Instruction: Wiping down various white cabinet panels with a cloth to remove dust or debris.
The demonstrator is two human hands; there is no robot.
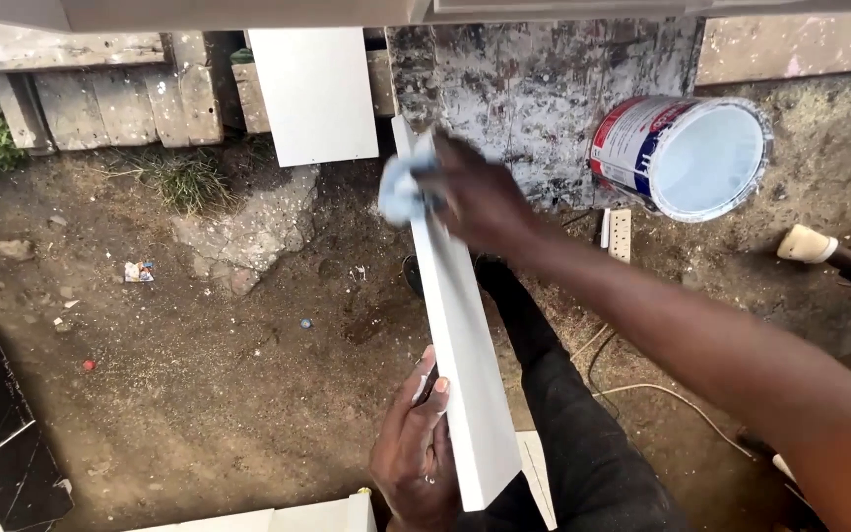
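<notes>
Head view, looking straight down at bare dirt ground (199, 394).

A long narrow white board (460, 365) runs from the upper centre of the frame down to the lower centre, tilted slightly, its near end low in the picture.

Left hand (416, 453), lower centre: fingers curled around the board's left edge near its near end, thumb up against the edge, gripping it. A ring shows on one finger.

Right hand (475, 197), upper centre: reaches in along an arm from the right of the frame, closed on a crumpled pale blue cloth (401, 192) and pressing it against the far end of the board. This hand and the cloth are blurred; finger detail cannot be told.

The person's dark trouser leg (563, 414) lies under the board, right of it, in the lower centre.

Upper right: an open paint tin (682, 153), white inside, lying tipped on its side. Just left of and below it, a white socket strip (620, 234) with a cable trailing toward the lower right.

Upper centre-left: a flat white panel (312, 94) leaning against weathered planks. Grass tufts at upper left. Another person's foot in a pale shoe (808, 244) at the right edge.
</notes>
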